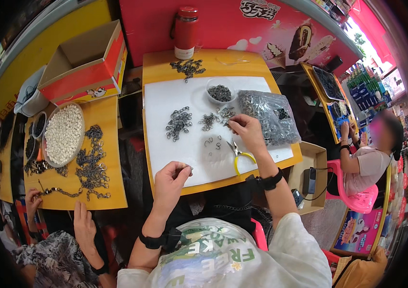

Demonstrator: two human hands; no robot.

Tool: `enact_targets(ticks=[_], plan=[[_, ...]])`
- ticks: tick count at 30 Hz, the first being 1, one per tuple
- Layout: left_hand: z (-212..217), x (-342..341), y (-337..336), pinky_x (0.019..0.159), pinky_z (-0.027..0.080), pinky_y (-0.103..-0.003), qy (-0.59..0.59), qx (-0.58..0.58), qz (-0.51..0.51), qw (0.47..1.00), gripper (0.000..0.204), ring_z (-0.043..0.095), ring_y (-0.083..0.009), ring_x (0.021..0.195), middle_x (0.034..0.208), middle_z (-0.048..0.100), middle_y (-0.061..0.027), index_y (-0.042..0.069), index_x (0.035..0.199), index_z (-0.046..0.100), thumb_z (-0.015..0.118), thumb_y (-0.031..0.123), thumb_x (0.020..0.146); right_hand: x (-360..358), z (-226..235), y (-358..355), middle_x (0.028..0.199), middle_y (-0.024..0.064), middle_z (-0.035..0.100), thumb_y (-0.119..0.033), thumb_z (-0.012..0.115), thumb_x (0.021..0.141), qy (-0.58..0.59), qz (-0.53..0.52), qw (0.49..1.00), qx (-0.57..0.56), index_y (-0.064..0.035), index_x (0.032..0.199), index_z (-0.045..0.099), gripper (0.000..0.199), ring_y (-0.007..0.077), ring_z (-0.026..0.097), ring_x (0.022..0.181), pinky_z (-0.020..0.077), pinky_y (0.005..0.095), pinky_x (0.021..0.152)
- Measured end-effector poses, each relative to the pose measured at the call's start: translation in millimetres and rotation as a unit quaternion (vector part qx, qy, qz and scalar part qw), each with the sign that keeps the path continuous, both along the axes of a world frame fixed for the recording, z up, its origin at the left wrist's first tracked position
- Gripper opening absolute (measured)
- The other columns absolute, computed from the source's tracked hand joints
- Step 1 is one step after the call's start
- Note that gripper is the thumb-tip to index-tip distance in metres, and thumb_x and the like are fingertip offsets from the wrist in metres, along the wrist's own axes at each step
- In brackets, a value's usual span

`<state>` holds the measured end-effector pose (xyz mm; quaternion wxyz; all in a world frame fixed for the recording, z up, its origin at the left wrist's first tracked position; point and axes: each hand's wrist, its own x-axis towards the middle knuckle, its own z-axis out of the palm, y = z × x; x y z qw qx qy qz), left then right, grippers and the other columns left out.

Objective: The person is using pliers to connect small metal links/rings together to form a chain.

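My left hand (171, 178) is closed in a pinch above the near edge of a white sheet (161, 153). A bit of a small dark metal link (191, 168) sticks out at its fingertips. My right hand (248, 133) reaches over the sheet, thumb and forefinger pressed together beside a small pile of metal links (225, 113); what is between them is hidden. Another small pile of links (209, 122) lies to its left, and several loose open links (212, 143) lie nearer me. Pliers with yellow handles (238, 157) rest below my right wrist.
A clear bowl of dark rings (220, 91), a bulging plastic bag of metal parts (267, 116) and short chains (179, 123) share the sheet. A red flask (185, 33) stands at the back. At left, another person's hands (85, 225) work by a tub of white beads (64, 132).
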<state>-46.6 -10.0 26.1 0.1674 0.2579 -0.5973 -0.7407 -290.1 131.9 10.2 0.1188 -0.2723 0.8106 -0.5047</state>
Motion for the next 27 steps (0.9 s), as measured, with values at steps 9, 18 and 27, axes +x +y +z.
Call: enact_targets(ticks=[9,18,27], plan=[[8.0,-12.0,5.6,0.070,0.049,-0.021,-0.021,-0.029,-0.049,0.998,0.011,0.061,-0.0073,0.073,0.080,0.066,-0.0041,-0.005,0.089,0.063,0.063,0.006,0.089,23.8,3.8,9.7,0.078,0.0044,0.068,-0.009,0.069,0.085,-0.325,-0.033,0.932,-0.156,-0.0010,0.087,0.067,0.009,0.0072,0.057,0.062,0.0448,0.0198,0.056],[13.0,-12.6,14.3,0.065,0.048,-0.021,-0.041,-0.070,-0.013,0.997,0.011,0.059,-0.0054,0.070,0.079,0.066,-0.0028,-0.005,0.091,0.064,0.064,0.006,0.089,91.8,34.6,9.6,0.077,0.0092,0.068,-0.005,0.068,0.085,-0.308,0.049,0.923,-0.224,0.0026,0.086,0.066,0.008,0.0090,0.058,0.061,0.0468,0.0221,0.057],[22.6,-9.5,29.5,0.055,0.047,-0.026,-0.023,-0.321,0.023,0.947,0.007,0.059,-0.0147,0.061,0.079,0.064,-0.0103,-0.002,0.088,0.062,0.067,0.001,0.084,112.0,28.9,4.7,0.072,0.0086,0.068,-0.004,0.066,0.083,-0.297,0.072,0.934,-0.187,0.0032,0.082,0.064,0.008,0.0079,0.060,0.060,0.0481,0.0212,0.056]])
